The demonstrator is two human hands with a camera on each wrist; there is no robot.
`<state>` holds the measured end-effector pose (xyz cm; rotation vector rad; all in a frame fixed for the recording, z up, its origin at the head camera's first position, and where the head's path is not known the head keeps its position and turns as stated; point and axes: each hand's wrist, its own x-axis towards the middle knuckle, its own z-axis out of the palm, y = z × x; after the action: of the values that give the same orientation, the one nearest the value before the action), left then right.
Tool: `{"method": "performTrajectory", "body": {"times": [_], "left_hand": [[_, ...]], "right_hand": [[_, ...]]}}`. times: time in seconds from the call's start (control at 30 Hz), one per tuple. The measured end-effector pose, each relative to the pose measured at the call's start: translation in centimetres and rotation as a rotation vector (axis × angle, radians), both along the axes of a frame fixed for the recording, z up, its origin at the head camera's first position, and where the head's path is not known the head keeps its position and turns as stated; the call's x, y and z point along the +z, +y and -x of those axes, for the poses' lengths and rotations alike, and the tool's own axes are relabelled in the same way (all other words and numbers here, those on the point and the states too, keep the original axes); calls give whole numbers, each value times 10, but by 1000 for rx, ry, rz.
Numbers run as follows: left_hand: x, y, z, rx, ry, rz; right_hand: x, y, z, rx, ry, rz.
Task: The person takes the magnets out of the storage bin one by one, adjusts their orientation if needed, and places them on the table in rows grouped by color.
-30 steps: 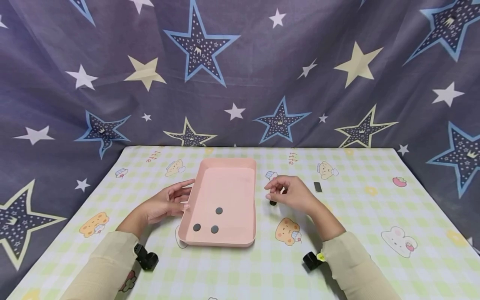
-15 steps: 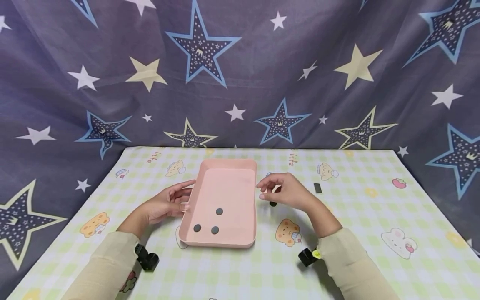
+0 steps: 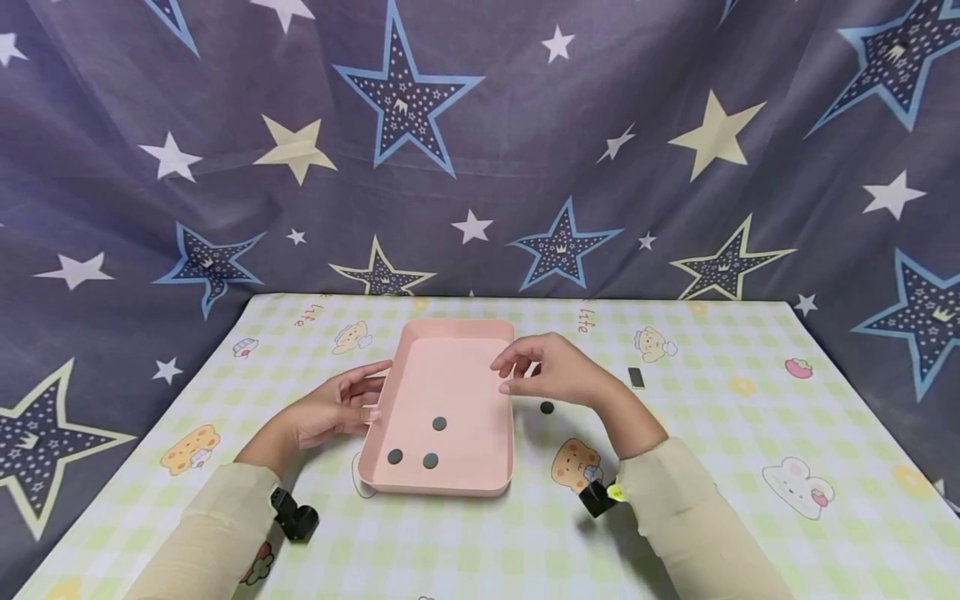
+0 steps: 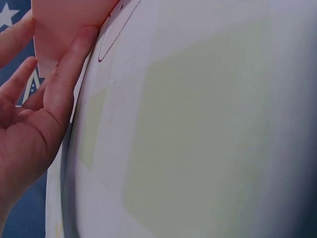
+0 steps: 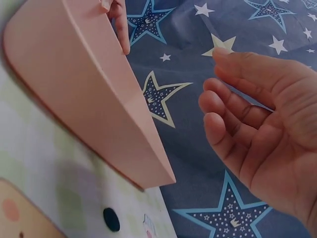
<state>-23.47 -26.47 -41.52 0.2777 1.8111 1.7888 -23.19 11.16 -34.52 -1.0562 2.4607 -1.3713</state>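
A pink rectangular tray (image 3: 457, 383) lies on the table with 3 dark round discs (image 3: 431, 460) on its floor near the front. My left hand (image 3: 330, 410) touches the tray's left wall with extended fingers and thumb; its thumb (image 4: 79, 54) lies against the pink side in the left wrist view. My right hand (image 3: 558, 371) hovers at the tray's right rim, fingers loosely bent, thumb and index fingertips apart in the head view. Nothing shows between the fingers of the right hand (image 5: 267, 114) in the right wrist view. Another dark disc (image 3: 547, 407) sits on the tablecloth below it.
A small dark rectangular piece (image 3: 636, 377) lies right of the right hand. The tablecloth (image 3: 480, 550) is green-checked with printed cartoons. A star-patterned curtain (image 3: 480, 167) hangs behind the table's far edge. A black wrist camera (image 3: 597, 498) sits on the right sleeve.
My right hand has moved left from above the loose dark disc to the tray's right rim, uncovering that disc. My left hand stays at the tray's left side.
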Motion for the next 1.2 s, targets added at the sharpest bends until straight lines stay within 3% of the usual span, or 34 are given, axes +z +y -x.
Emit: {"method": "performTrajectory", "body": {"times": [0.4,0.77,1.2], "left_hand": [[-1,0,0,-8,7,-1],[-1,-1,0,-4,7,-4],[-1,-1,1,-6,0,-3]], "right_hand": [[17,-21,10,70,-4,-16],[19,-38,24,52,-70,21],[17,-61,36,12,-126,-59]]}}
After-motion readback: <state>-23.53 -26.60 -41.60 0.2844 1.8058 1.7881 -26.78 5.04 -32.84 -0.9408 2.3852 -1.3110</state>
